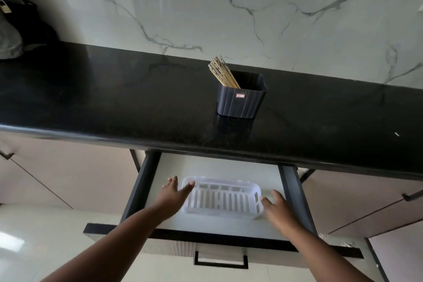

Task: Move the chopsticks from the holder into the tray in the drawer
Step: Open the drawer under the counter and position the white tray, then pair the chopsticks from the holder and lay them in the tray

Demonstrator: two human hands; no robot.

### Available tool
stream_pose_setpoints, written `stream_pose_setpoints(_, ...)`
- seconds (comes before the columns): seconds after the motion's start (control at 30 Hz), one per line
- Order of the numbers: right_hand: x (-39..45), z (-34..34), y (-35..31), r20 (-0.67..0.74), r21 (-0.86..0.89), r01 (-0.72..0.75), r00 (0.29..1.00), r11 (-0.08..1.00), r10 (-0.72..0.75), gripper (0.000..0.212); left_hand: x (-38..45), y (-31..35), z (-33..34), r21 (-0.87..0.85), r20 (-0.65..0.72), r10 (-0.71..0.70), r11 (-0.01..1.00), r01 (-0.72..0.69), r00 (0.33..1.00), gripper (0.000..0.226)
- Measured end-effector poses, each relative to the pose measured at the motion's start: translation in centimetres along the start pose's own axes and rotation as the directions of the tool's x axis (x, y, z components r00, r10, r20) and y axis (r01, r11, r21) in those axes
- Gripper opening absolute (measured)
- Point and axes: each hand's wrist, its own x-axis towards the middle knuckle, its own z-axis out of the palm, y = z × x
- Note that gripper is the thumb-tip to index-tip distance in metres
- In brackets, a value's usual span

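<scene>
Chopsticks (221, 73): a bunch of thin, stiff sticks, likely light, leaning left in the dark holder (241, 101) far back on the counter (114, 103); best grabbed near the tops (all together).
Left hand (174, 192): fingers spread flat, touching the left end of the white tray (223, 198).
Right hand (278, 209): fingers spread, holds nothing, just beside the right end of the tray in the drawer (295, 190).

Single head view, looking forward-down over counter (114, 103) into drawer (212, 226); seemingly close.
</scene>
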Motion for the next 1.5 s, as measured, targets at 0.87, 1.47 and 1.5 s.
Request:
stream_pose_setpoints(0.87,3.1,-0.2,-1.4,0.216,-0.08,-0.111,0.968,0.991,0.125,0.05,4.5,0.9,0.4,0.072,0.103,-0.214,0.976,0.208,0.971,0.08)
stream_pose_setpoints(1.47,14.6,-15.8,-21.4,-0.094,0.517,0.166,0.986,0.84,-0.137,0.065,11.7,22.8,-11.7,-0.849,-0.056,0.083,0.521,-0.091,0.995,0.095)
stream_pose_setpoints(1.5,15.3,-15.5,-21.8,-0.074,0.533,0.142,0.99,0.834,-0.122,0.067,12.3,23.3,-11.4,-0.858,-0.056,0.075,0.506,-0.086,0.996,0.099)
